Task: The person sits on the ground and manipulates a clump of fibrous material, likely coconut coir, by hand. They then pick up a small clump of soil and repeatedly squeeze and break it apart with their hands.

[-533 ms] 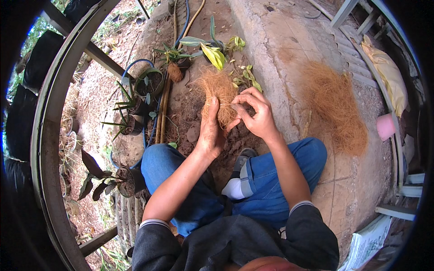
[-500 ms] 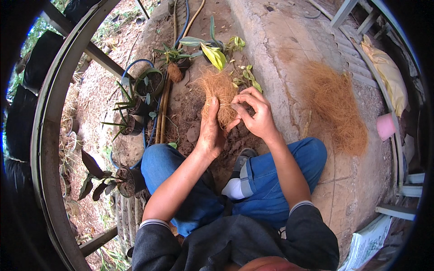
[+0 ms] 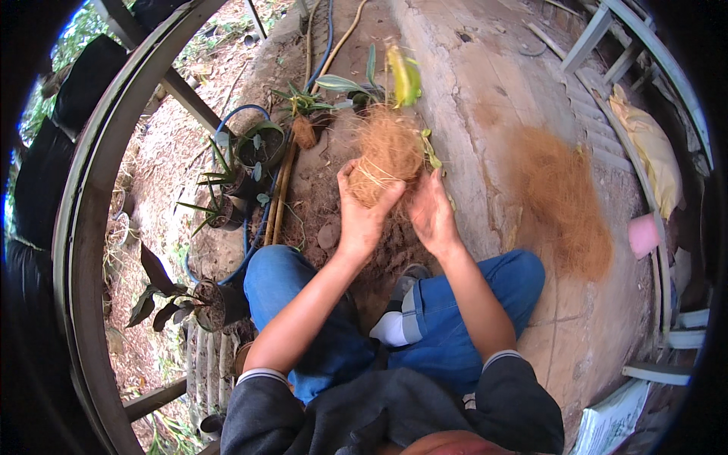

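Note:
A shaggy ball of brown coconut fibre (image 3: pixel 388 155), wound with pale string, is wrapped round the base of a plant. Yellow-green leaves (image 3: pixel 406 76) stick out of its far end, blurred by motion. My left hand (image 3: pixel 362 216) grips the near left side of the ball, its thumb across the front. Against the right side lies my right hand (image 3: pixel 434 216), fingers stretched out along the fibre and partly hidden by it. Trailing stems with small green leaves (image 3: pixel 431 152) show just beyond that hand.
Loose coconut fibre (image 3: pixel 557 201) is heaped on the concrete at right, near a pink cup (image 3: pixel 644 236) and a yellowish sack (image 3: pixel 644 152). Potted plants (image 3: pixel 262 144) line the left, beside a blue hose (image 3: pixel 244 250) and brown pipes (image 3: pixel 280 189). Dark soil (image 3: pixel 387 243) lies below my hands.
The ball has turned and shifted slightly right, its leaves swinging upright. My right hand has gone from pinching at the string to lying along the ball's side. My left thumb now crosses its front.

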